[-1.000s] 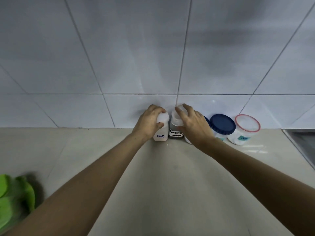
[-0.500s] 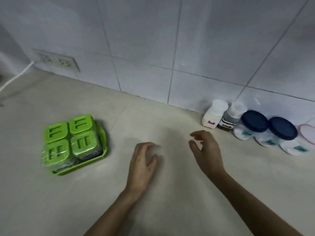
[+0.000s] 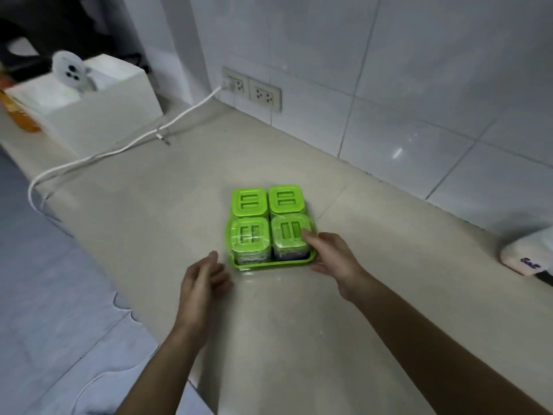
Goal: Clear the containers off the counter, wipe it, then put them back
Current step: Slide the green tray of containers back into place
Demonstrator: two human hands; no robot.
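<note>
Now reaching the green tray [image 3: 270, 263] of four lidded containers [image 3: 269, 223] on the worktop [image 3: 185, 187]: right hand [image 3: 332, 256] touching its right edge, fingers spread; left hand [image 3: 203, 277] open just beside it. Salt bottle [image 3: 526, 256] far right; white cable [image 3: 119, 148] beyond.

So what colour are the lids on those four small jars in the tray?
Bright green lids, matching the tray; head view.

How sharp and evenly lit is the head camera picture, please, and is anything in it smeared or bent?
Head view: the green plastic tray of four lidded square jars is fairly sharp; the white salt bottle at the right edge is motion-smeared; the white box far left is soft. Wide-angle lens bends the tile lines. Small glare spots on the glossy white wall tiles; light is dim and soft.
</note>
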